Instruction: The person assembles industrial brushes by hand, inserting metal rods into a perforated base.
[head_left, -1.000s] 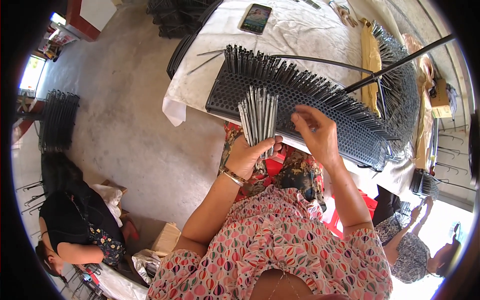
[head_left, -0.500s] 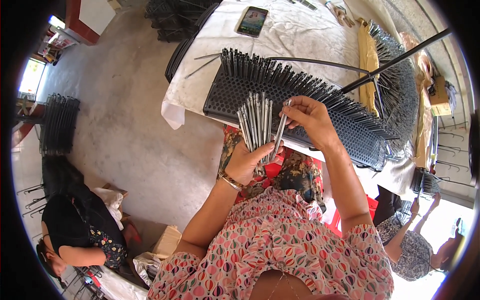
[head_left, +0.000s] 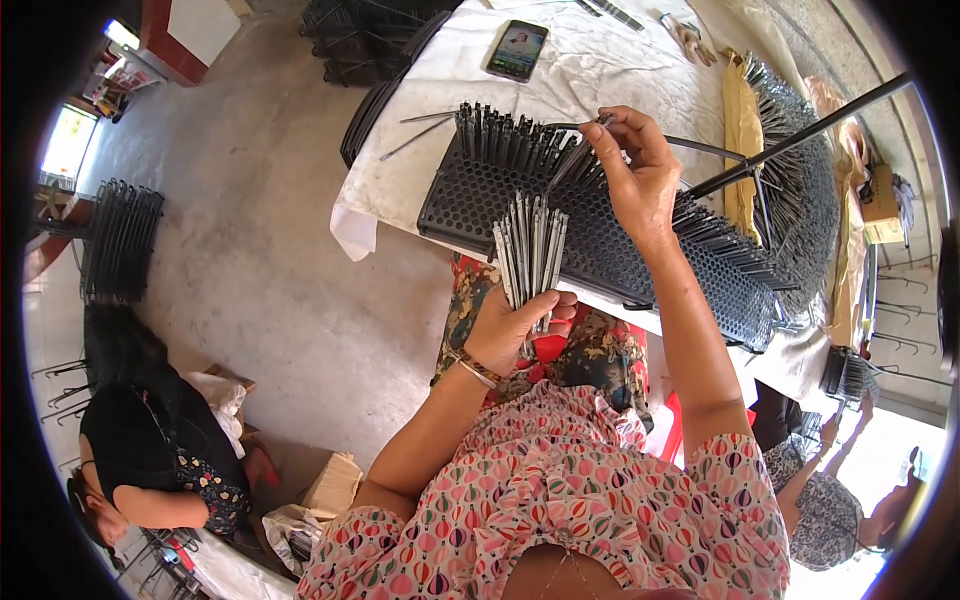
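Right hand [head_left: 643, 180] reaching farther out than before, fingers pinching thin rod [head_left: 567, 167] over perforated black rack [head_left: 470, 190] on worktop [head_left: 620, 78]; left hand [head_left: 512, 325] gripping bundle of metal rods [head_left: 530, 245] near rack.

The bundle [head_left: 530, 240] is a loose sheaf of thin, straight, silver-grey rods, clasped near its lower end in the left hand [head_left: 515, 325]; its upper ends fan apart slightly and point toward the tabletop [head_left: 385, 185]. A single darker rod [head_left: 567, 168] slants down from the pinched fingertips of the right hand [head_left: 640, 185] to the rack; whether its lower tip sits in a hole cannot be told. The rack [head_left: 470, 190] is long, black and rectangular, pierced all over with round holes, lying along the tabletop's near edge. Dark standing rods [head_left: 505, 130] crowd its far side, while its near rows show open holes.
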